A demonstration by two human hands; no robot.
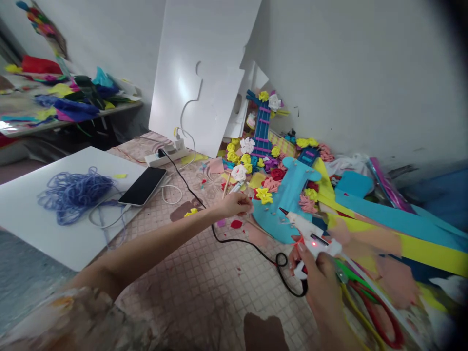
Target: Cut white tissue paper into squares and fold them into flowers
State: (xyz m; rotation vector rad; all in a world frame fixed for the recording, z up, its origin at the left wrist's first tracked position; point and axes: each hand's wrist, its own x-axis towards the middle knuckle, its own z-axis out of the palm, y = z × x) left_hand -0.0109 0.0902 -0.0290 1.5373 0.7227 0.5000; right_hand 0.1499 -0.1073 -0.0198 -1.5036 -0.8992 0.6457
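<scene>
The right hand (317, 273) grips a glue gun (306, 228), the blue cutout (288, 189) just beyond, and left of it the left hand (236, 204) curls, contents unclear.

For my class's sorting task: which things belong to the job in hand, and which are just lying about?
Likely in use:
glue gun, held
black cord, running to it
light-blue cutout near the glue gun

Likely just lying about:
phone
purple yarn
white board under the yarn
</scene>
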